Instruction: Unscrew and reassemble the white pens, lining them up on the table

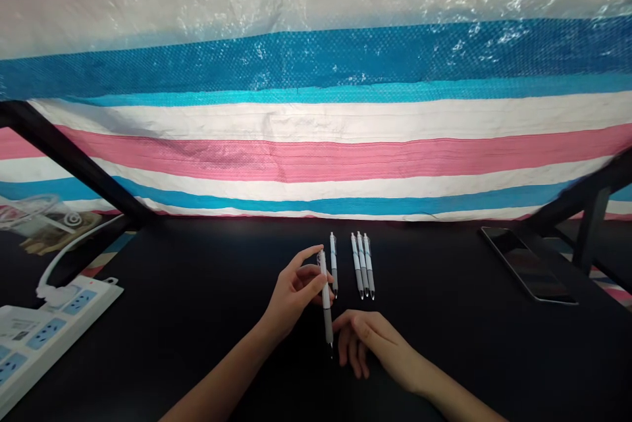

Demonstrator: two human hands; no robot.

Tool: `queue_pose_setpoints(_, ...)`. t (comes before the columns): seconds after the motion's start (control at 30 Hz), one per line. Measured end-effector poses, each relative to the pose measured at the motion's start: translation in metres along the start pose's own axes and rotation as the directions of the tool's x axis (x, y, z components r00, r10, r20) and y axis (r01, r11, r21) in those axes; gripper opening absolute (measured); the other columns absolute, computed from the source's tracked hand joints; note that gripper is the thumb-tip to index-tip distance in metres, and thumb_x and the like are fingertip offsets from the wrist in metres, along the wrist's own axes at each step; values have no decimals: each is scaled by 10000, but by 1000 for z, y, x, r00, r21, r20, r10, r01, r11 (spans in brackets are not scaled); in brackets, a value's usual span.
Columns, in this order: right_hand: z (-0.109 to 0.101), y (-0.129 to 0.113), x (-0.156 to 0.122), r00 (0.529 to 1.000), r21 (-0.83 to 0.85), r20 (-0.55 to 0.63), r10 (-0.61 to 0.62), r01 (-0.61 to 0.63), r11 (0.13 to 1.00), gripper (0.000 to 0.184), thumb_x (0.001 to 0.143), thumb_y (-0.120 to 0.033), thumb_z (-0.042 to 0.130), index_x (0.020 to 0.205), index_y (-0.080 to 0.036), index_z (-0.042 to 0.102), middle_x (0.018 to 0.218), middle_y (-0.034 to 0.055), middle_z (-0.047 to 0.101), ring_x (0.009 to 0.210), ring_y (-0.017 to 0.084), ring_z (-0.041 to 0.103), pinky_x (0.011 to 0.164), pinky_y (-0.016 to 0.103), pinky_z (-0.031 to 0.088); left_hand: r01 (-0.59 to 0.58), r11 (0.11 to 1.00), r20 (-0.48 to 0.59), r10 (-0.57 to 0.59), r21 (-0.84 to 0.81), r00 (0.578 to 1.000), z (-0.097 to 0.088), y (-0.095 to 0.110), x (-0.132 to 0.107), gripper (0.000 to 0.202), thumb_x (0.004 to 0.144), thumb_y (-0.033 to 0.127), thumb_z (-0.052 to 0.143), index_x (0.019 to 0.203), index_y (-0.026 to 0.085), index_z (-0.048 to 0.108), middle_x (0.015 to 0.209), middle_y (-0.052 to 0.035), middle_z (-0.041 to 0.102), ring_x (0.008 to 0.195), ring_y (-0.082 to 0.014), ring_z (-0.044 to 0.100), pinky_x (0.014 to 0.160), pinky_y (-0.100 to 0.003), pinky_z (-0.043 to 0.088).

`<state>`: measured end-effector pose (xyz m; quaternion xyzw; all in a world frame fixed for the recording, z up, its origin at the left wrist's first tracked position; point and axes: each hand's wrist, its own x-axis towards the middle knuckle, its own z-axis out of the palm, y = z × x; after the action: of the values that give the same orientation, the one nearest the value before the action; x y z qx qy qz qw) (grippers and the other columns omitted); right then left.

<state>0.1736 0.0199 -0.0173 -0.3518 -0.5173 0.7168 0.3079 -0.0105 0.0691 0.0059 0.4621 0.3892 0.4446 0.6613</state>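
1. Head view, background: black tabletop (197, 316) below a striped tarpaulin (316, 158) in pink, white and blue bands, hung right behind the far edge. Black frame struts (74, 158) slanting down at both sides.
2. Left hand (296, 293): raised a little over the middle of the table, closed on a white retractable pen (326, 307), pinched between thumb and fingers around the upper barrel.
3. Held pen: nearly upright in the picture, grey grip and tip pointing toward the person. Tip ending just beside the right hand's fingers; touching or not, cannot tell.
4. Right hand (368, 343): palm down on the tabletop, fingers loosely bent and spread, holding nothing.
5. Just beyond the held pen: a single pen (334, 264) lying flat, tip toward the person, close beside the left hand's fingertips.
6. A little further right: three pens (363, 265) lying side by side, touching or nearly so, tips the same way.
7. Far right: a smartphone (528, 265), dark screen up, well apart from the pens.
8. Far left: a white power strip (44, 333) with blue sockets, a white cable (69, 251) plugged in and curving away, a clear plastic bag (29, 211) behind it.
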Motion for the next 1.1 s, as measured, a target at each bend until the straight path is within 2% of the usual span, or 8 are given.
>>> queue_pose_setpoints(0.5, 0, 0, 0, 1000, -9, -5, 12, -12, 1000, 606, 918, -655, 404, 920, -104, 655, 649, 37, 624, 448, 95, 530, 441, 207, 398, -21, 1000, -123, 20, -4, 992, 0, 3, 1, 547, 759, 333, 765, 1245, 239, 532, 806, -6, 702, 633, -167, 678, 591, -291, 564)
queue_pose_setpoints(0.67, -1, 2, 2, 1000, -24, -4, 5, -5, 1000, 590, 919, -650, 412, 928, -106, 640, 641, 30, 620, 437, 93, 524, 427, 200, 389, -51, 999, -119, 53, 20, 992, 0, 4, 7, 485, 779, 322, 745, 1204, 223, 532, 821, -10, 703, 654, -169, 685, 624, -307, 581)
queue_pose_setpoints(0.8, 0, 4, 2, 1000, -38, -6, 8, -8, 999, 598, 924, -649, 403, 924, -104, 650, 645, 29, 618, 438, 92, 527, 429, 201, 392, -49, 986, -107, 67, 160, 992, -2, 12, 25, 512, 763, 332, 739, 1215, 225, 526, 781, 21, 659, 663, -178, 692, 635, -320, 592)
queue_pose_setpoints(0.9, 0, 3, -1, 1000, -128, -19, -17, 15, 992, 613, 948, -635, 348, 802, -119, 645, 599, 14, 584, 423, 93, 507, 416, 201, 373, -82, 903, -63, 120, 423, 991, -6, 17, 47, 549, 751, 338, 718, 1254, 225, 529, 759, 26, 645, 653, -182, 673, 589, -303, 580)
queue_pose_setpoints(0.97, 0, -1, -4, 995, -328, -14, -101, 91, 940, 565, 991, -548, 330, 747, -138, 633, 601, 7, 576, 459, 96, 512, 447, 204, 375, -94, 785, -65, 169, 612, 983, -10, 17, 64, 528, 744, 323, 705, 1236, 213, 550, 721, 34, 639, 577, -163, 646, 566, -284, 554)
queue_pose_setpoints(1.0, -1, -4, -6, 987, -462, -9, -162, 139, 876, 512, 1006, -485, 344, 747, -149, 630, 619, 6, 581, 495, 102, 523, 476, 209, 384, -94, 754, -68, 180, 650, 981, -11, 15, 71, 519, 724, 309, 719, 1211, 205, 571, 689, 39, 635, 553, -163, 638, 568, -282, 540)
queue_pose_setpoints(1.03, -3, -7, -8, 974, -601, -1, -226, 180, 779, 441, 1011, -418, 372, 762, -160, 629, 646, 7, 592, 538, 112, 539, 510, 218, 395, -94, 732, -64, 185, 675, 981, -12, 13, 78, 511, 704, 299, 735, 1185, 203, 591, 659, 44, 631, 537, -165, 635, 571, -280, 528)
queue_pose_setpoints(1.1, -8, -12, -10, 940, -832, 21, -341, 206, 516, 299, 990, -292, 426, 797, -172, 622, 710, 22, 615, 619, 141, 564, 558, 245, 411, -93, 707, -58, 186, 701, 981, -13, 8, 88, 501, 671, 286, 761, 1146, 204, 623, 609, 53, 623, 514, -171, 632, 566, -273, 502)
